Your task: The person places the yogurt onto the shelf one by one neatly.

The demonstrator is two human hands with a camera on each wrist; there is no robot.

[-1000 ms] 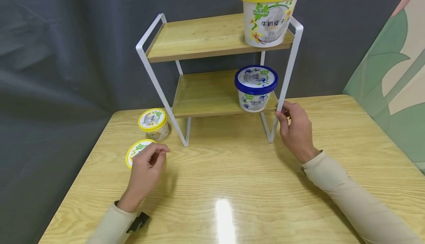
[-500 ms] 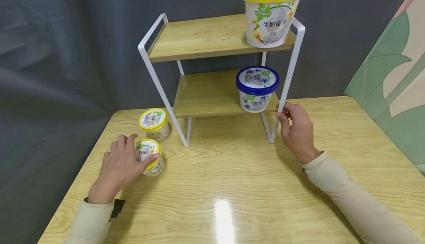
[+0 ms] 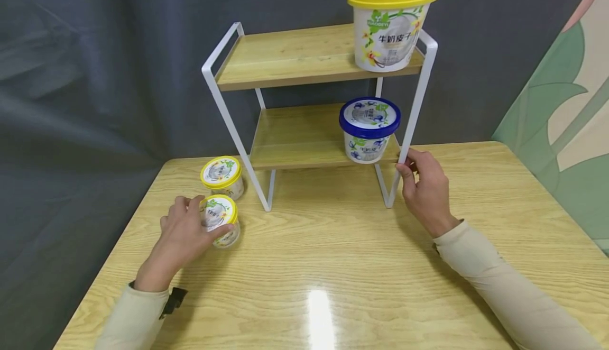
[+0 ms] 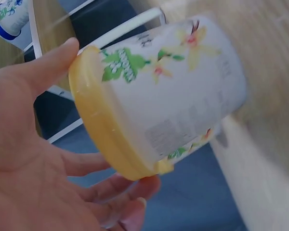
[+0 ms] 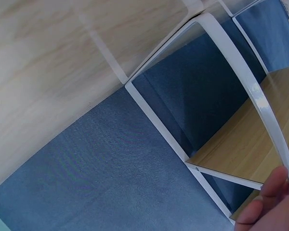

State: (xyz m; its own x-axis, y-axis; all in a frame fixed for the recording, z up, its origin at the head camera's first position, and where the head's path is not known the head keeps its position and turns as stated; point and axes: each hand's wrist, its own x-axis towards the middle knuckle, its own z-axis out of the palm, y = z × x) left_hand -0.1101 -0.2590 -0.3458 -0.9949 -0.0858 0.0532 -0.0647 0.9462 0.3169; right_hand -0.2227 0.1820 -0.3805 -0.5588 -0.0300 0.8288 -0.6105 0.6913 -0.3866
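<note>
Currently, the left hand [image 3: 183, 232] grips the near tub [image 3: 219, 214] of two small ones; the right hand [image 3: 425, 189] pinches one rack [image 3: 300, 133] at right.

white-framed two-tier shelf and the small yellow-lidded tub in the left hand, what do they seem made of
Slim white frame: probably painted metal, with a glossy highlight on its thin bars. Pale tan boards: wood or wood-look laminate, given the visible grain. Round white printed tub: plastic or coated card, smooth-walled; I can't tell which. Its yellow lid: likely moulded plastic, evenly coloured with a thick rim.
</note>
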